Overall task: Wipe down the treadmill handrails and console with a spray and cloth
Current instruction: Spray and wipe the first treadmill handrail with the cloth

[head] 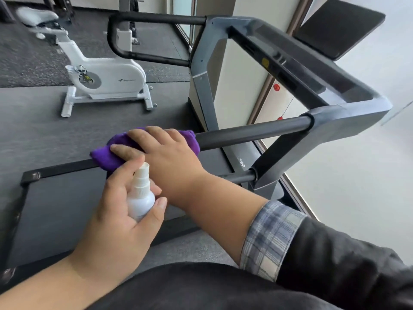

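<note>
White exercise bike [105, 79] beside treadmill [348, 113].

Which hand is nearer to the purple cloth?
Right. The right hand presses on the purple cloth on the handrail; the left hand holds the spray bottle just below.

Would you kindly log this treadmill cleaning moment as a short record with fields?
left hand: left hand grips the spray bottle, nozzle up
right hand: right hand presses the purple cloth onto the near handrail
far handrail: far handrail untouched
console: console has no hand on it
background: white exercise bike on the floor
</note>
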### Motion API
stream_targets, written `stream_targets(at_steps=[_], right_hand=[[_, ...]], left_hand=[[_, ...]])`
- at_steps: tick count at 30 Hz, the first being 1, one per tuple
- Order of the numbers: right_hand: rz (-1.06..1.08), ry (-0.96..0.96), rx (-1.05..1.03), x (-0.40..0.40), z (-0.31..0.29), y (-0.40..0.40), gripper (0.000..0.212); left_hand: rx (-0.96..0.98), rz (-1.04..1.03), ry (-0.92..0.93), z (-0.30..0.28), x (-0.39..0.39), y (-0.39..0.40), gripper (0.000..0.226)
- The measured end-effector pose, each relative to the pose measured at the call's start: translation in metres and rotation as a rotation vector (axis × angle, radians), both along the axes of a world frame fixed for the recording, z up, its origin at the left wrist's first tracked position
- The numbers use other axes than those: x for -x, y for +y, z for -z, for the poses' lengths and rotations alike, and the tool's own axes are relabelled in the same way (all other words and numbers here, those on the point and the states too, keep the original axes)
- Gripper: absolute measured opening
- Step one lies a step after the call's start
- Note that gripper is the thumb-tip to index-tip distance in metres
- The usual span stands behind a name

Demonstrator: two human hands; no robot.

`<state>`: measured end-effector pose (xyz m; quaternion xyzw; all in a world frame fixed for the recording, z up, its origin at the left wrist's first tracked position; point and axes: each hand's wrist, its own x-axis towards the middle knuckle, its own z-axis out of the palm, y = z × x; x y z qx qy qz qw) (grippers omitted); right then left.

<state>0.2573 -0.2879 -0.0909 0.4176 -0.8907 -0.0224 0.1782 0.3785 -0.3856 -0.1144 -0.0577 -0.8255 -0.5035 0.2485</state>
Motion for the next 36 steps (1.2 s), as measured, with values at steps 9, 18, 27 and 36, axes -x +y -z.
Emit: stream_targets(at_steps=[9,18,27,36], right_hand=[[0.103,-0.030,0.315,0.051,0.001,0.116,0.052],[0.295,-0.063,0.430,0.109,-0.010,0.262,0.045],[0.202,-0.058,0.395,0.103,-0.008,0.221,0.042],[0.101,-0.088,0.241,0.126,-0.012,0.273,0.081]], left_hand=[[0.042,-0.003,-0.049,-0.013,0.031,0.069,0.068],[0.095,0.000,-0.070,-0.009,0.060,0.142,0.073],[0.119,-0.068,-0.116,0.002,0.067,0.191,0.078],[0.134,-0.141,-0.108,0.003,0.071,0.224,0.077]])
